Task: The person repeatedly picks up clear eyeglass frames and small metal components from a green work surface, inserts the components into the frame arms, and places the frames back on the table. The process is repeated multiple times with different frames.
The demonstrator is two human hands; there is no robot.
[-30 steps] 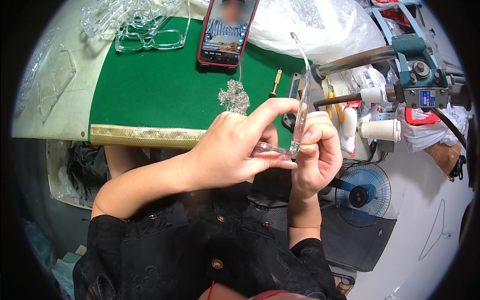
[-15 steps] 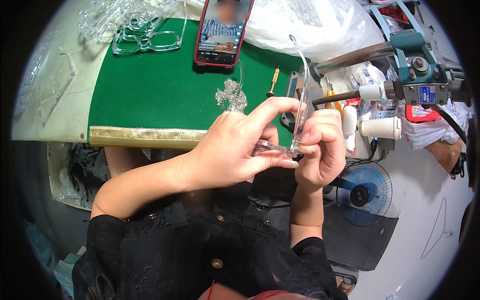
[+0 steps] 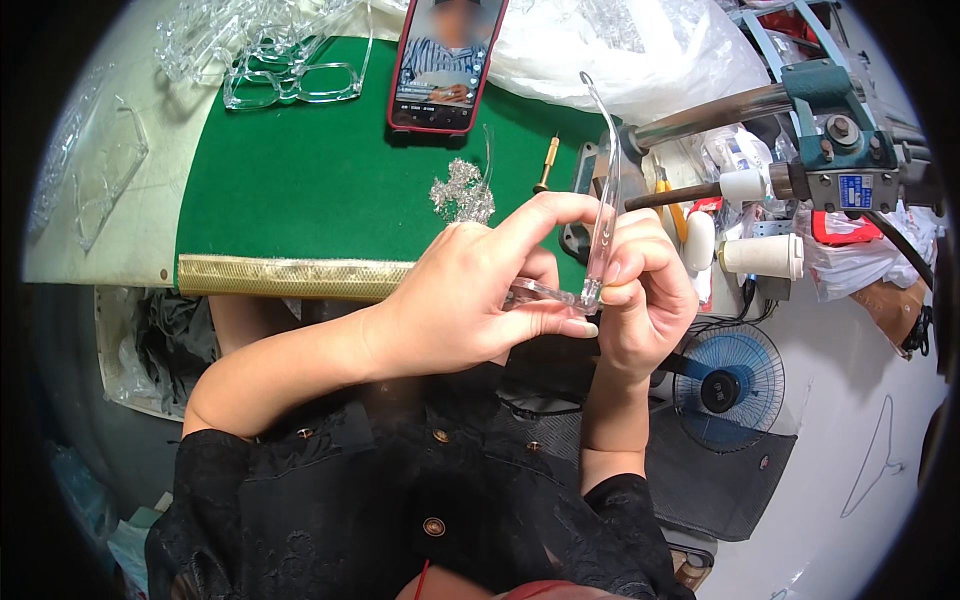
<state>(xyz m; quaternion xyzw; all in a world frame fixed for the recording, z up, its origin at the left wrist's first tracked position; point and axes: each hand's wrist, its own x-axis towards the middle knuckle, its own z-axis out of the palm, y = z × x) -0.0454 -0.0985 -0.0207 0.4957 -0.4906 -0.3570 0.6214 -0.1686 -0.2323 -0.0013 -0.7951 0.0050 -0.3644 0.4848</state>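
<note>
My left hand (image 3: 455,290) is closed on a clear plastic eyeglass frame (image 3: 541,292), thumb below and fingers above. One temple arm (image 3: 607,170) of it stands up past my index fingertip, its curved tip pointing away from me. My right hand (image 3: 648,295) is closed beside the hinge corner, thumb and index finger pinched together at its edge. Anything small between those fingertips is too hidden to make out. Beyond my left hand, a heap of tiny silvery metal parts (image 3: 463,192) lies on the green mat (image 3: 300,180). A brass-coloured screwdriver (image 3: 547,165) lies right of the heap.
More clear eyeglass frames (image 3: 292,84) are piled at the far left. A phone (image 3: 437,70) in a red case stands at the back, beside clear plastic bags (image 3: 620,50). At the right are a teal metal machine (image 3: 840,130), a white cup (image 3: 762,256) and a fan (image 3: 728,388).
My right hand has shifted slightly right, its fingertips drawing back a little from the hinge corner. My left hand and the eyeglass frame have hardly moved.
</note>
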